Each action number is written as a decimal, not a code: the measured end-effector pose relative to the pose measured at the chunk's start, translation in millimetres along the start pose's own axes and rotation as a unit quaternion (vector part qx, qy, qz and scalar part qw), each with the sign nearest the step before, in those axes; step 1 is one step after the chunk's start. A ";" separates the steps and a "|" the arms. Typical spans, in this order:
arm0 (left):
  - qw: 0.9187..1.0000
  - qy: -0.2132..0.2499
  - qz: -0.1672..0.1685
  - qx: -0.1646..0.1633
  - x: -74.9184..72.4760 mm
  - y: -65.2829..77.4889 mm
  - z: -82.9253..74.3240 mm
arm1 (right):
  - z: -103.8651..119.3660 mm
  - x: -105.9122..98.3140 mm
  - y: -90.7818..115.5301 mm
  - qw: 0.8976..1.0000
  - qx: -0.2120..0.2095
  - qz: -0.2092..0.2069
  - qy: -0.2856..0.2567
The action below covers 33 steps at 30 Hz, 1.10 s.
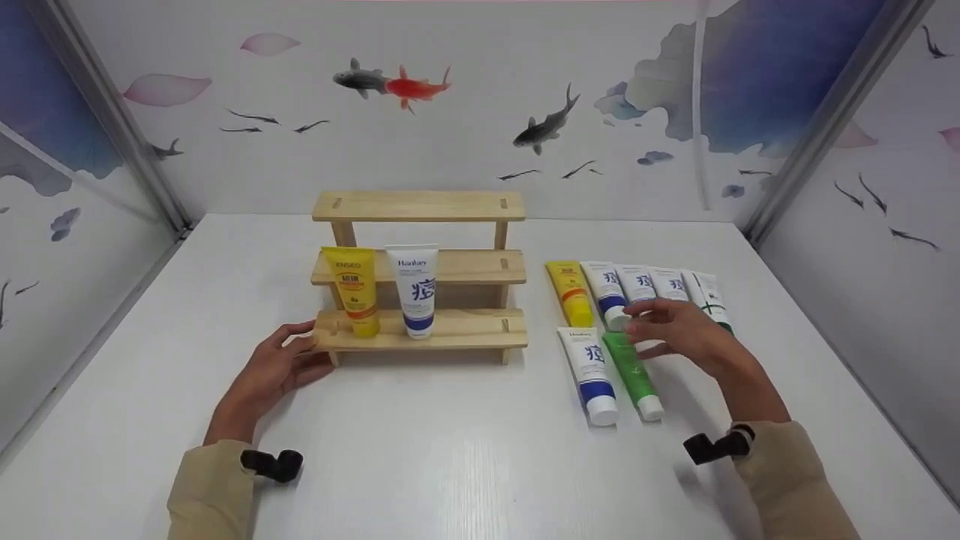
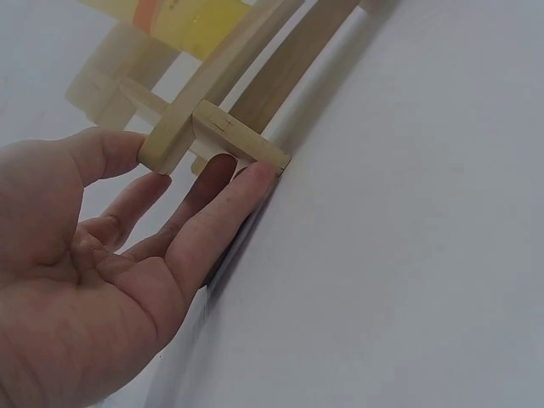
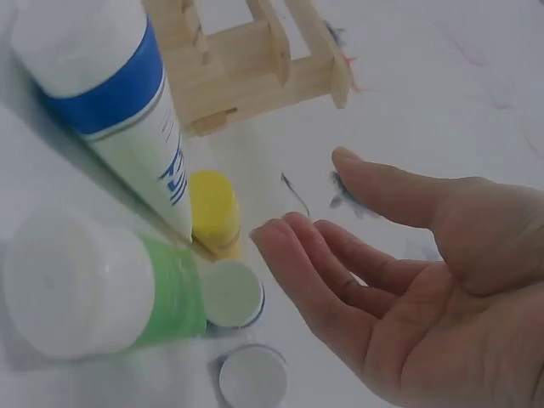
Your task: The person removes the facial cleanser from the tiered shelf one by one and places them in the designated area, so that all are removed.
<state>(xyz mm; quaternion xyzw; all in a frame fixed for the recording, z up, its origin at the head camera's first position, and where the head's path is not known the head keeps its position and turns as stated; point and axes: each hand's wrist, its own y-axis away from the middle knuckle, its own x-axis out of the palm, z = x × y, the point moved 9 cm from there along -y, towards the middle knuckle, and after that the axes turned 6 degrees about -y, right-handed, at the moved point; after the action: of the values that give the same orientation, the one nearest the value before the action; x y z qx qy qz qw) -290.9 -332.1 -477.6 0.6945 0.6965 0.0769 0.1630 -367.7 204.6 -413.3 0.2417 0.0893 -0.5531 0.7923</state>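
A wooden three-step display rack stands on the table. My left hand holds the left end of its lowest step. In the left wrist view the thumb lies on the board's end and the fingers reach to the leg below. On that lowest step stand a yellow tube and a white tube with a blue band, both cap down. My right hand hovers over the lying tubes with thumb and fingers apart, holding nothing. Nearest to it are a green tube and a white-and-blue tube.
Right of the rack, several tubes lie in a back row, from a yellow tube to a white-and-green tube. In front lies another white-and-blue tube beside the green one. Printed panels enclose the white table.
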 end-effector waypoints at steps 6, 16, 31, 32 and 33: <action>1.000 0.004 -0.001 -0.001 0.4 -0.8 0.0 | 36.3 16.7 8.8 0.996 -0.075 0.012 -0.040; 1.000 0.009 0.004 0.006 1.6 -3.4 4.5 | 87.1 59.1 10.4 0.986 -0.136 0.006 -0.096; 1.000 0.013 0.004 0.008 0.7 -2.7 0.9 | 140.2 129.4 -2.0 0.972 -0.223 -0.016 -0.076; 1.000 0.011 0.003 0.007 0.3 -2.6 0.9 | 142.4 132.8 -3.2 0.971 -0.225 -0.017 -0.075; 1.000 0.009 0.003 0.008 0.1 -2.3 0.6 | 144.6 136.1 -4.6 0.971 -0.226 -0.019 -0.075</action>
<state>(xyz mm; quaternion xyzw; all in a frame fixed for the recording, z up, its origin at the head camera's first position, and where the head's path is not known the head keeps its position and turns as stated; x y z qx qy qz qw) -292.8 -332.1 -478.9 0.6974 0.6962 0.0785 0.1507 -339.5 20.3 -344.9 0.0127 0.1569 -0.5499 0.8203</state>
